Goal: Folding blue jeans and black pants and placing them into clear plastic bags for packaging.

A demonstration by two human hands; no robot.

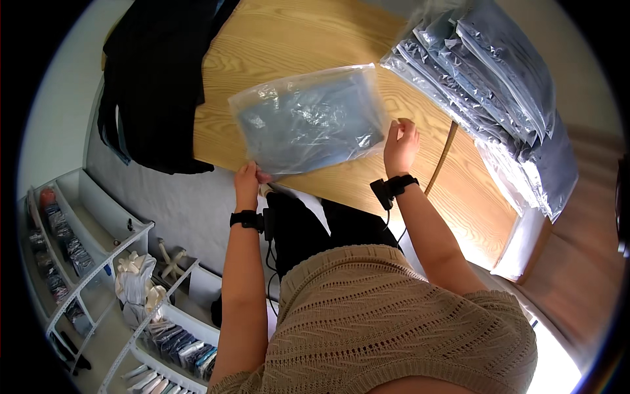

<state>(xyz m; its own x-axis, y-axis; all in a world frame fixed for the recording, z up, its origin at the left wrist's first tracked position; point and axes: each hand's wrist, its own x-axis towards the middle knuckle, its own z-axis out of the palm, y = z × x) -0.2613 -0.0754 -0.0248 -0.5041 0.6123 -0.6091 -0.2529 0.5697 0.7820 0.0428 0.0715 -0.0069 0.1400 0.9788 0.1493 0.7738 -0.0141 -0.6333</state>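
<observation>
From my remote camera, I see the left hand (247, 185) pinching the near-left corner of the clear bag (312, 121) on the wooden table (282, 33). The right hand (401, 148) is half-curled at its right edge; gripping, I cannot tell. Farther lie stacked packets (482, 75).

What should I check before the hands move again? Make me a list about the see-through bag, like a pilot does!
1. Clear bag lying on the wooden table: ok.
2. Blue-grey folded cloth inside the bag: ok.
3. Left hand at the bag's near left corner: ok, the fingers seem to pinch it.
4. Right hand gripping the bag: cannot tell; it is right beside the bag's right side.
5. Bag well back from the table's near edge: not ok; its near left corner comes about to the edge.
6. Black clothing apart from the bag: ok, bare wood shows between them.
</observation>
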